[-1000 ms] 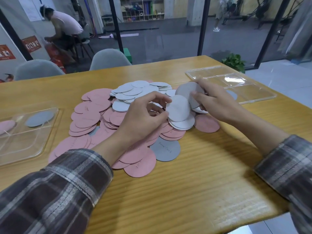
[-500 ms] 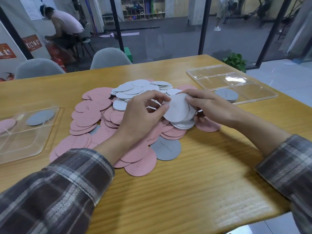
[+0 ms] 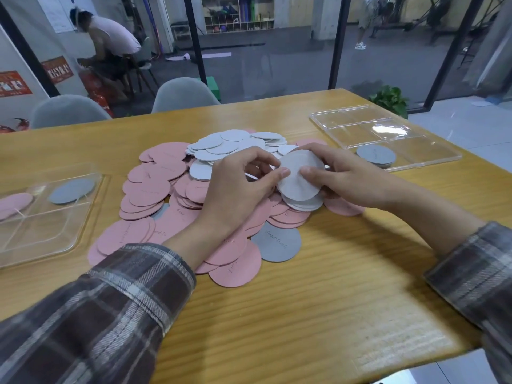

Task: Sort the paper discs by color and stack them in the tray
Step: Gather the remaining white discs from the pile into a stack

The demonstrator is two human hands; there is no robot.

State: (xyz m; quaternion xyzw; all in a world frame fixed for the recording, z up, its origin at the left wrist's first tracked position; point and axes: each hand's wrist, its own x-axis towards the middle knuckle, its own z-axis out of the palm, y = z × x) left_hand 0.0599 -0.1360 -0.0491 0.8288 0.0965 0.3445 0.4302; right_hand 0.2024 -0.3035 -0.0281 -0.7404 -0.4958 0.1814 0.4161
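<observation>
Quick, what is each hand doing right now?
Left hand: pinching the white disc.
Right hand: gripping the same white disc, thumb on top.

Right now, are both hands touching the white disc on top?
Touching. The head view shows the left hand and the right hand each with a thumb tip pressed on the white disc, with no gap.

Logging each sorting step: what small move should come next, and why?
Probably carry the pale grey paper disc, pinched by left hand and right hand, to the clear plastic tray at right, whose compartments beside the dark grey discs look bare.
</observation>
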